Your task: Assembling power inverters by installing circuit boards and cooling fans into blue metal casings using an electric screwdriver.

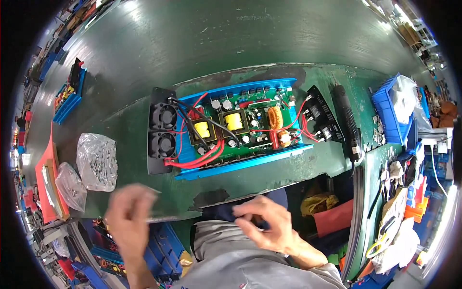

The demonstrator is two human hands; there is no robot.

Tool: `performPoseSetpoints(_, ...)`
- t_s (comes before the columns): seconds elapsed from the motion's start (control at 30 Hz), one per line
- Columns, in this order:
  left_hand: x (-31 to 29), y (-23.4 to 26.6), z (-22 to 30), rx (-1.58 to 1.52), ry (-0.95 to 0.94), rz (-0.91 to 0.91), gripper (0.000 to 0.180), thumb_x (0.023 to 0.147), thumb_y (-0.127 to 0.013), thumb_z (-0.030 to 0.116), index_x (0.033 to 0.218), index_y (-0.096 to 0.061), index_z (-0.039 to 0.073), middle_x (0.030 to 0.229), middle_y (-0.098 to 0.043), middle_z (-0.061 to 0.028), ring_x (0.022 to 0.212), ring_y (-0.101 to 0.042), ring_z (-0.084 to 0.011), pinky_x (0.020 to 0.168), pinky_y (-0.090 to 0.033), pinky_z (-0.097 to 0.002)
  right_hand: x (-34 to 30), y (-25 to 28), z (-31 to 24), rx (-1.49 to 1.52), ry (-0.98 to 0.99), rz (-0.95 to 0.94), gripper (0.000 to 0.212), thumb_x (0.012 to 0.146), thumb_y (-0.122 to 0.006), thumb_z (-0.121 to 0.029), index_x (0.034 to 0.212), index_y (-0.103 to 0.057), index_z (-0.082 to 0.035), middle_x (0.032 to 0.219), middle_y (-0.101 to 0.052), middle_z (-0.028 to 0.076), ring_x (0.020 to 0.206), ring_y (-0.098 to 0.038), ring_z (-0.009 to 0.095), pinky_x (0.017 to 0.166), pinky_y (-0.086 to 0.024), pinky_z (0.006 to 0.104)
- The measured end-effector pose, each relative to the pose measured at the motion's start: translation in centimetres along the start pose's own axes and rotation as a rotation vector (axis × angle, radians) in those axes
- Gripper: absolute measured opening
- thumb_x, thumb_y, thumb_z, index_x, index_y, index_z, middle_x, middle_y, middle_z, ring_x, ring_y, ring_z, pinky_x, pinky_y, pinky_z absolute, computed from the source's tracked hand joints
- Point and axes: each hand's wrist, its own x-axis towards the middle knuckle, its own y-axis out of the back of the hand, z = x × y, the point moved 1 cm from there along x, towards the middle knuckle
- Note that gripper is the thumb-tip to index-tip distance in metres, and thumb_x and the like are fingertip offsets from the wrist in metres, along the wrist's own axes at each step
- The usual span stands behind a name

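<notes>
An open power inverter with a blue metal channel housing point(245, 159) lies on the green bench, its circuit board and yellow transformers point(234, 121) exposed. At its left end stands a black panel with two fans point(163, 130), joined by thick red and black cables. A black end panel point(321, 115) hangs off the right end on thin red wires. My left hand point(130, 216), smeared by motion, is over the bench's front edge near the plastic bags; whether it holds anything is unclear. My right hand point(269, 224) hovers before the edge over my lap, thumb and forefinger apart, nothing visible between them.
Clear plastic bags of small parts point(97, 161) lie at the left. A black electric screwdriver point(345, 120) rests right of the inverter, beside a blue bin point(392, 113). Another blue-housed unit point(70, 96) sits far left. Cloths and tape hang about the right side.
</notes>
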Motion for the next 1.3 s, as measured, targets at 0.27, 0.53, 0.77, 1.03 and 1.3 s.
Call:
performPoseSetpoints(0.27,-1.3,-7.4,5.3,-0.567,-0.165,-0.346,0.019,0.093,-0.07,0.001,0.112,-0.069,0.003,0.096,-0.073,-0.0105,0.073,-0.063,-0.0137,0.065,-0.05,-0.0244,2.0,0.0,-0.1,0.049,-0.038,0.028,0.012,0.088,-0.073,0.005,0.1,-0.071,0.001,0.1,-0.068,0.013,0.088,-0.069,0.021,0.073,-0.056,0.031)
performPoseSetpoints(0.53,1.5,-8.5,6.3,-0.798,0.068,-0.39,0.059,0.112,-0.032,0.04,0.091,-0.068,-0.001,0.084,-0.067,-0.0114,0.069,-0.065,-0.0163,0.055,-0.048,-0.0234,1.2,1.6,0.9,0.046,-0.299,0.213,0.015,0.099,-0.063,-0.001,0.112,-0.068,0.002,0.098,-0.068,0.008,0.084,-0.07,0.013,0.069,-0.054,0.0235)
performPoseSetpoints(0.77,1.9,-9.2,6.6,-1.107,0.233,-0.437,0.029,0.096,-0.069,0.005,0.118,-0.056,-0.008,0.112,-0.07,-0.0217,0.099,-0.072,-0.025,0.087,-0.062,-0.0346,1.1,2.1,0.8,0.029,-0.249,0.273,0.016,0.098,-0.065,-0.002,0.114,-0.068,0.002,0.099,-0.069,0.008,0.084,-0.07,0.012,0.069,-0.053,0.0232)
performPoseSetpoints(1.03,1.9,-10.0,6.8,-0.948,0.242,-0.457,0.018,0.095,-0.068,0.001,0.108,-0.061,-0.009,0.106,-0.07,-0.0207,0.091,-0.073,-0.0233,0.081,-0.063,-0.0346,1.3,2.3,2.1,0.014,-0.194,0.279,0.016,0.095,-0.066,0.003,0.111,-0.067,0.003,0.1,-0.069,0.012,0.078,-0.07,0.015,0.067,-0.054,0.0247)
performPoseSetpoints(1.3,4.2,-9.9,7.3,-0.493,-0.446,-0.192,0.027,0.083,-0.068,-0.016,0.103,-0.058,-0.001,0.097,-0.07,-0.0189,0.081,-0.069,-0.0251,0.068,-0.059,-0.033,-0.4,13.4,4.9,-1.066,-0.149,0.957,0.037,0.095,-0.067,-0.002,0.131,-0.06,0.002,0.128,-0.063,0.017,0.114,-0.061,0.027,0.098,-0.047,0.0377)
